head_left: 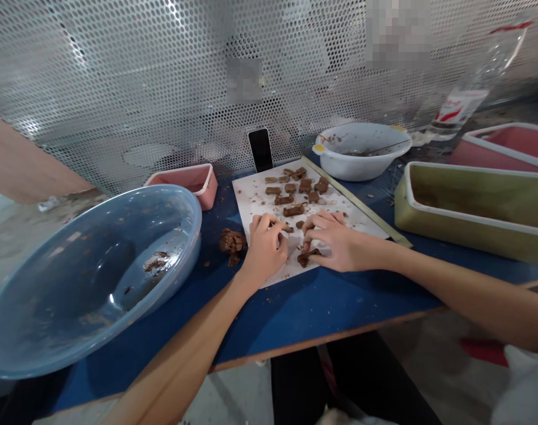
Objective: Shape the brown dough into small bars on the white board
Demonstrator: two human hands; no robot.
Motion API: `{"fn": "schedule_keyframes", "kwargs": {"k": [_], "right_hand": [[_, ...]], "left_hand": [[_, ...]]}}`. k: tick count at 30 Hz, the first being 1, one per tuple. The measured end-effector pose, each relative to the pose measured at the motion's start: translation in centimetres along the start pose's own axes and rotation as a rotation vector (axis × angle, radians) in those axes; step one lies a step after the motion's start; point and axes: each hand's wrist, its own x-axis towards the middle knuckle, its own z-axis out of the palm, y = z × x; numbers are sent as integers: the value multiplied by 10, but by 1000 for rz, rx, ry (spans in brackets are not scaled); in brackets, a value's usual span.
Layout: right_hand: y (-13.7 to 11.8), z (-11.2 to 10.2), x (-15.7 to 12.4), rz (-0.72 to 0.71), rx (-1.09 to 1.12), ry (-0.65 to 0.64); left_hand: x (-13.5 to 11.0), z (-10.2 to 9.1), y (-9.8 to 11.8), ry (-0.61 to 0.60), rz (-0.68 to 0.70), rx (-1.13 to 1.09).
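Note:
On a white sheet (260, 200) lie several small brown, clay-like pieces (294, 210), some shaped like short blocks. Over the sheet's near left part, my left hand (267, 245) is closed with fingers curled and thumb bent toward the index finger; what it pinches, if anything, is hidden. A little to the right, my right hand (330, 241) is also curled, its thumb and fingers closed around a brown clay piece (305, 258) near the sheet's front edge. Left of my left hand, a rough brown clay lump (232, 243) sits on the blue table (295, 313).
A big blue basin (180, 206) tilts at left, brown residue inside. Behind it stands a pink tub (210, 186). A phone (261, 150) leans on the perforated metal screen (163, 77). At right are a white basin (357, 168), a green planter (463, 227), a pink planter (481, 147) and a plastic bottle (461, 109).

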Motion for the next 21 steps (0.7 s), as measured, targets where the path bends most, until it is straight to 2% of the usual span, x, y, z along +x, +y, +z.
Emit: {"fn": "schedule_keyframes", "kwargs": {"k": [7, 10, 21], "right_hand": [[-1, -1, 1, -30, -12, 38], [-1, 0, 2, -27, -23, 63], [1, 0, 5, 81, -45, 52]], "left_hand": [[2, -14, 3, -216, 60, -137], [2, -16, 4, -270, 100, -167], [1, -17, 9, -262, 164, -128]]}}
